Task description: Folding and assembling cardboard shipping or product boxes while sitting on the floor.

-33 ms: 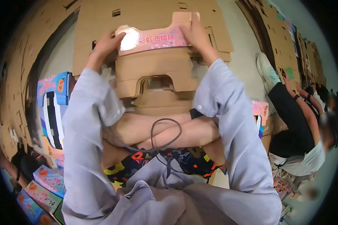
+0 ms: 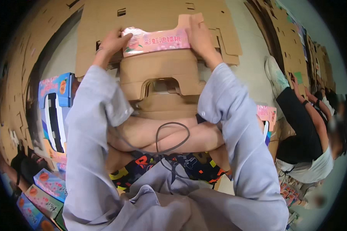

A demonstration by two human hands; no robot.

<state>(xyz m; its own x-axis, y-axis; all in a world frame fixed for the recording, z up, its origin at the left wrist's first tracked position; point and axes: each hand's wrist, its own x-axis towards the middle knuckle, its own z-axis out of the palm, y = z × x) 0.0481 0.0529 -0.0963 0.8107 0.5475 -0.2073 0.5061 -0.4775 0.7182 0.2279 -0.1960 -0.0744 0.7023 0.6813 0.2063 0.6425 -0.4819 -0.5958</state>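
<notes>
A pink printed carton panel (image 2: 158, 41) with a peach picture and a cut-out upper edge stretches between my two hands. Its left end is pinched by my left hand (image 2: 112, 41), thumb on the printed face. My right hand (image 2: 201, 41) grips the other end, where an orange-pink tab sticks up beside the fingers; part of those fingers is hidden behind the board. Just below the panel lie stacked brown cardboard blanks (image 2: 158, 71) with notched edges, in front of my crossed legs.
Large flat cardboard sheets (image 2: 154, 15) lie beyond my hands. A blue carton (image 2: 60, 90) stands at left, with several printed boxes (image 2: 46, 202) lower left. A pink carton (image 2: 266, 112) is at right, near a seated person (image 2: 302, 127). A dark cord (image 2: 173, 148) loops over my legs.
The panel has tilted slightly, so the bright glare on its left end is gone and the peach picture shows. Both hands keep their hold, and my right fingers have shifted a little on the tab.
</notes>
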